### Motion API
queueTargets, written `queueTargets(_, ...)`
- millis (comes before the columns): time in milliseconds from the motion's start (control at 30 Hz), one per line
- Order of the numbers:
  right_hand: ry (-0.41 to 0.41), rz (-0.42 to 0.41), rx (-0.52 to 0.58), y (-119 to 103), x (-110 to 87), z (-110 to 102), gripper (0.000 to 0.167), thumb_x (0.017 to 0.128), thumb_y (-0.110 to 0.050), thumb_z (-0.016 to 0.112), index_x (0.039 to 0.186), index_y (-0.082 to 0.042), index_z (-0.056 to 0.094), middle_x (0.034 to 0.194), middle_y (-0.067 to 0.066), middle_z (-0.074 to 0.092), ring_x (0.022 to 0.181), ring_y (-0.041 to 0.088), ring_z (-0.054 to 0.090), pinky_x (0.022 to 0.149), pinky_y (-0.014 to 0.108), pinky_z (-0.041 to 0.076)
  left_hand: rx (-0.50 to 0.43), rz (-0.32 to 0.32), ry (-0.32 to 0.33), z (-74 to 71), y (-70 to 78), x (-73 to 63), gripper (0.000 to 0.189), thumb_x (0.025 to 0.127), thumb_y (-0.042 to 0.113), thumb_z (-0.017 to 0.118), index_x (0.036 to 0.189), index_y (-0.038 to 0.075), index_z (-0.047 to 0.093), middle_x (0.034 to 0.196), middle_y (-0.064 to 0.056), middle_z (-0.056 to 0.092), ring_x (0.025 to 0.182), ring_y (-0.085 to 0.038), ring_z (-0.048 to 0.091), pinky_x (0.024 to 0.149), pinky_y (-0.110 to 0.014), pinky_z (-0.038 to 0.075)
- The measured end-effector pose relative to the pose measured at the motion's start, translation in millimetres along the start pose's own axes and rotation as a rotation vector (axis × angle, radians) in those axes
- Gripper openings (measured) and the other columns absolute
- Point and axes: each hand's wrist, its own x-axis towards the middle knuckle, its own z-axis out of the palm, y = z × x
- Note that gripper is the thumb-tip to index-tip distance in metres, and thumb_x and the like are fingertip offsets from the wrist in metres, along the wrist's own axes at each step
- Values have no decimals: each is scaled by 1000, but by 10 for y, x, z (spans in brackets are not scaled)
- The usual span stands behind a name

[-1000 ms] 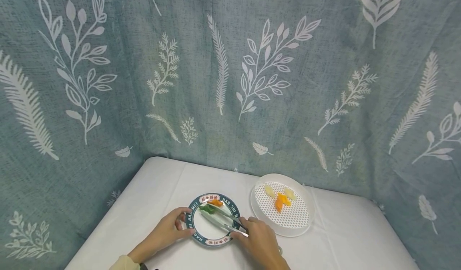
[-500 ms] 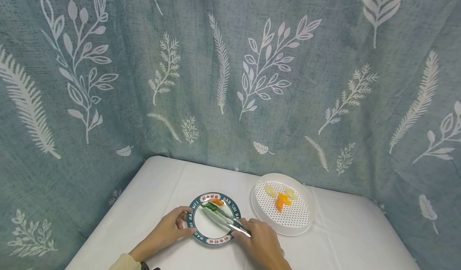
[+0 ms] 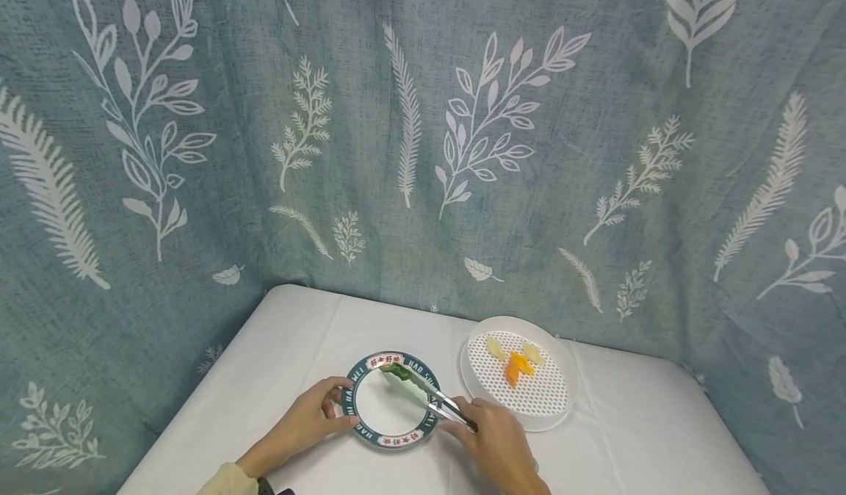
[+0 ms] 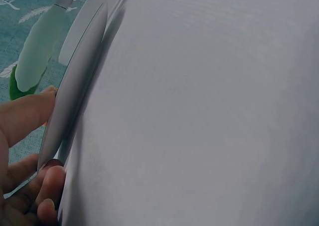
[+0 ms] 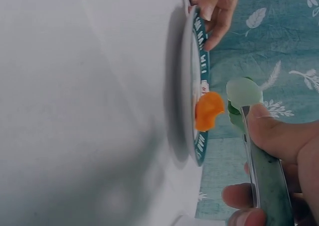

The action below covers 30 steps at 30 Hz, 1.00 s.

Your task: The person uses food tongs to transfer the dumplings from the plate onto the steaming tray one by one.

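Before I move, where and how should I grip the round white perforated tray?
Probably pinch the tray by its right wall, coming from the right: it stands up around the floor, while the right hand and pale-green-tipped metal tongs are at its near left.

narrow gap between plate and basket

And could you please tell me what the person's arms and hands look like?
The left hand and right hand are bare, without gloves. On the left forearm is a pale yellow sleeve, with a dark band at its edge, too cropped to identify. No sleeve shows on the visible part of the right forearm.
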Motion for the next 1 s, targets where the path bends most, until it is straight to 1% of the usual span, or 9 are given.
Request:
queueTargets(100, 7, 8, 1, -9, -14, -57, 44, 84, -50, 80, 116, -19, 80, 66, -17, 45, 60, 2, 39, 54, 22, 36, -8, 3, -3, 10, -13, 2, 70, 78, 35, 91, 136, 10, 60, 101, 2, 60, 76, -14, 53, 63, -27, 45)
queueTargets(200, 5, 23, 4, -7, -38, -120, 46, 85, -53, 78, 117, -20, 80, 66, -17, 44, 59, 2, 38, 54, 22, 36, -17, -3, -5, 20, -21, 6, 70, 78, 34, 91, 136, 10, 60, 101, 2, 60, 77, -14, 53, 63, -26, 45)
queueTargets(333, 3, 62, 1, 25, -72, -207, 56, 84, -63, 72, 118, -20, 79, 67, -17, 46, 59, 2, 39, 54, 22, 36, -21, -22, -5, 27, -17, 7, 71, 77, 35, 91, 137, 10, 60, 101, 2, 60, 77, -15, 53, 63, -27, 45)
queueTargets(433, 12, 95, -4, 65, -89, -266, 60, 83, -67, 69, 119, -19, 79, 68, -18, 49, 59, 3, 41, 54, 23, 38, -18, -39, -4, 23, -8, 3, 72, 76, 36, 91, 137, 11, 60, 101, 2, 60, 78, -15, 53, 63, -28, 46)
queueTargets(667, 50, 154, -12, 191, -125, -385, 57, 83, -58, 78, 121, -16, 78, 68, -15, 52, 60, 6, 43, 54, 24, 38, -6, -71, 4, 30, 2, 5, 73, 75, 37, 92, 137, 13, 60, 100, 3, 60, 78, -15, 52, 65, -29, 46)
queueTargets(800, 45, 185, -18, 264, -141, -434, 61, 83, -61, 76, 122, -14, 77, 70, -13, 55, 62, 8, 44, 55, 25, 38, 11, -73, 15, 44, 4, 11, 73, 75, 37, 92, 136, 13, 61, 99, 4, 59, 77, -15, 52, 64, -29, 46)
queueTargets(900, 26, 212, -28, 312, -154, -470, 64, 82, -64, 73, 122, -14, 77, 69, -11, 53, 62, 9, 43, 55, 26, 38, 10, -68, 18, 49, 4, 14, 73, 75, 37, 92, 136, 13, 61, 98, 4, 59, 77, -15, 52, 64, -28, 46)
queueTargets(1000, 20, 234, -45, 361, -172, -502, 60, 84, -60, 76, 122, -14, 77, 67, -9, 50, 61, 10, 42, 54, 27, 36, 5, -64, 13, 48, 7, 14, 73, 75, 37, 92, 136, 13, 61, 98, 3, 59, 78, -15, 52, 64, -28, 46)
